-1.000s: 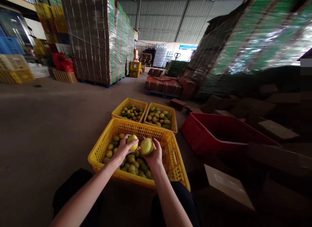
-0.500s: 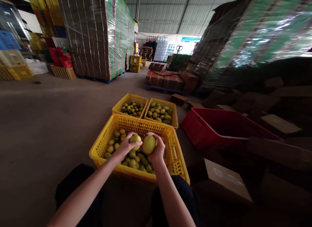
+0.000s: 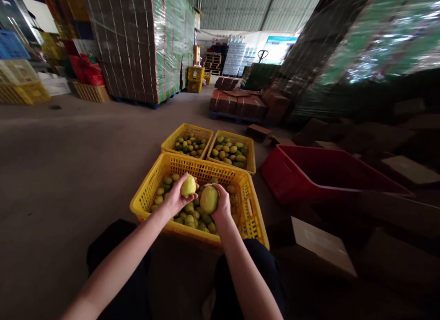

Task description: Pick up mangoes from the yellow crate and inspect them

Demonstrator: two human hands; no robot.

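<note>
My left hand [image 3: 176,198] holds a yellow-green lemon [image 3: 188,187] from its left side, thumb beneath and fingers behind it. A larger, duller yellow lemon [image 3: 209,200] sits in my right hand [image 3: 223,203], which wraps it from the right. The two fruits are a little apart, above a big yellow slatted crate [image 3: 255,209] on the floor. Inside this crate lies a layer of yellow and green lemons [image 3: 189,220], partly hidden by my hands and forearms.
Behind the big crate stand two smaller yellow crates, left [image 3: 166,143] and right [image 3: 252,162], each holding similar fruit. A red tub [image 3: 280,178] is at the right, with a cardboard box [image 3: 323,244] before it. Wrapped pallet stacks [image 3: 120,45] rise farther back.
My left hand has turned its lemon more upright and drawn it slightly left, away from the other fruit. The right hand keeps its lemon. The view has shifted slightly.
</note>
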